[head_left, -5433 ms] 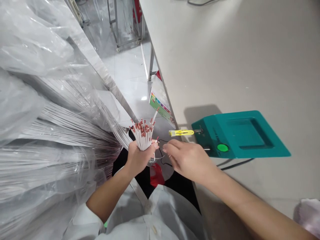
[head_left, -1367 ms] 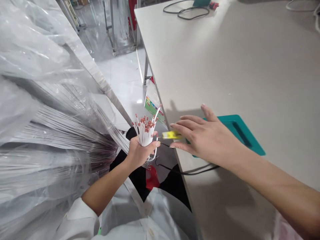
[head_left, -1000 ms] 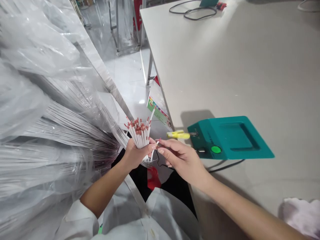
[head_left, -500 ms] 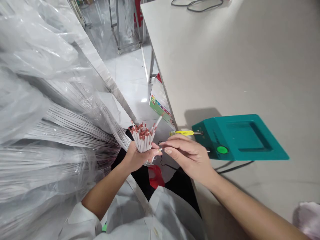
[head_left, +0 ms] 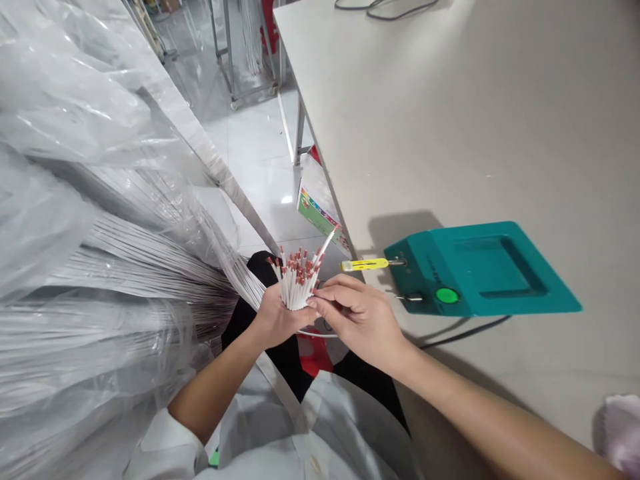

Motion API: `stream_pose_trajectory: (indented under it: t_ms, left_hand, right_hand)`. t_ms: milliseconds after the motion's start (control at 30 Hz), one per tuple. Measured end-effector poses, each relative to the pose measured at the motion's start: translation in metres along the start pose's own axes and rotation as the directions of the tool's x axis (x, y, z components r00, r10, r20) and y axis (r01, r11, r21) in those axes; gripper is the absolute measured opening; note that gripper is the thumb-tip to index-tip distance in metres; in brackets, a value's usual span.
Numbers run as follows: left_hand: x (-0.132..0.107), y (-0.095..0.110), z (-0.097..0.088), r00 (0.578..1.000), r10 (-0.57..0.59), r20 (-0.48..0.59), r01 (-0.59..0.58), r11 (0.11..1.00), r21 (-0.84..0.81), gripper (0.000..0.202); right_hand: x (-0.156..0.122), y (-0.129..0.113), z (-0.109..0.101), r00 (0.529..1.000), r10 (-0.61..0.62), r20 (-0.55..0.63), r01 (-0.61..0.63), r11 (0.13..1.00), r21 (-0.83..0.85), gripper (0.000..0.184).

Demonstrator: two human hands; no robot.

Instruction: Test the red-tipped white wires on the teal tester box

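My left hand (head_left: 274, 319) grips a bundle of thin white wires with red tips (head_left: 297, 279), tips pointing up. One wire (head_left: 327, 241) sticks out higher than the others. My right hand (head_left: 357, 319) is against the bundle's right side, its fingertips pinched on a wire at the bundle's edge. A teal box-shaped device (head_left: 480, 267) with a green button (head_left: 447, 295) and a yellow-handled probe (head_left: 365, 265) sits at the table's edge, just right of my hands.
Long white wires under clear plastic sheeting (head_left: 100, 233) fill the left side. The grey table (head_left: 450, 120) spreads to the right, with a black cable (head_left: 385, 7) at its far end. A colourful box (head_left: 320, 215) lies on the floor. Pink cloth (head_left: 620, 427) at lower right.
My right hand went from the teal device back to the bundle and now pinches a wire at its edge. The left hand keeps hold of the bundle.
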State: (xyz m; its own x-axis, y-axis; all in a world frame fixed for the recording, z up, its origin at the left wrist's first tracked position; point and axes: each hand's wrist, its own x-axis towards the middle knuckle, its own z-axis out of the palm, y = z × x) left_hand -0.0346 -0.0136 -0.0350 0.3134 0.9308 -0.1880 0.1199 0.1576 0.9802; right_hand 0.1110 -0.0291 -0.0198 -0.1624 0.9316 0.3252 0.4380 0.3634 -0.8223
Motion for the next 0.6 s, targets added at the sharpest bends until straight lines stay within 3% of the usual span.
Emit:
stream_pose_trajectory:
  t_ms: [133, 233, 400, 600]
  left_hand:
    - [0.002, 0.004, -0.003, 0.999, -0.031, 0.033, 0.033, 0.998, -0.058, 0.010]
    - [0.001, 0.005, -0.007, 0.999, -0.038, 0.018, 0.039, 0.995, -0.096, 0.015]
    - [-0.001, 0.004, -0.010, 0.976, -0.062, -0.210, 0.029, 0.987, -0.156, 0.024]
    - [0.000, 0.009, -0.004, 0.994, -0.106, 0.029, 0.109, 0.979, -0.172, 0.032]
  right_hand:
    - [-0.001, -0.002, -0.001, 0.998, 0.020, -0.066, -0.019, 1.000, 0.009, 0.012]
    - [0.000, -0.003, -0.002, 0.996, 0.033, -0.085, -0.029, 0.998, 0.053, 0.011]
    - [0.000, 0.000, -0.006, 0.997, 0.047, -0.061, -0.040, 0.994, 0.100, 0.008]
    - [0.000, 0.003, -0.007, 0.999, 0.023, -0.035, -0.018, 0.990, 0.143, 0.011]
